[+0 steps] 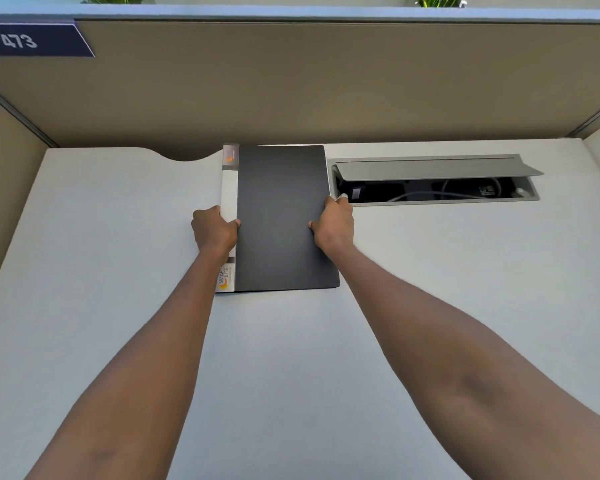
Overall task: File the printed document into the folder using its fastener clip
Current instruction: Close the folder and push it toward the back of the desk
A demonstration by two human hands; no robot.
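Note:
A black folder (280,216) with a white spine label lies closed on the white desk (118,254), near the far edge. My left hand (214,233) grips its spine side, thumb on the cover. On the opposite long edge, my right hand (333,226) holds the folder, thumb on top and fingers under the edge. No printed document and no fastener clip can be seen; the inside of the folder is hidden.
A grey cable hatch (433,169) stands open in the desk right of the folder, with cables and plugs inside. Beige partition walls enclose the desk at the back and both sides. A curved cut-out notches the desk's far edge left of the folder.

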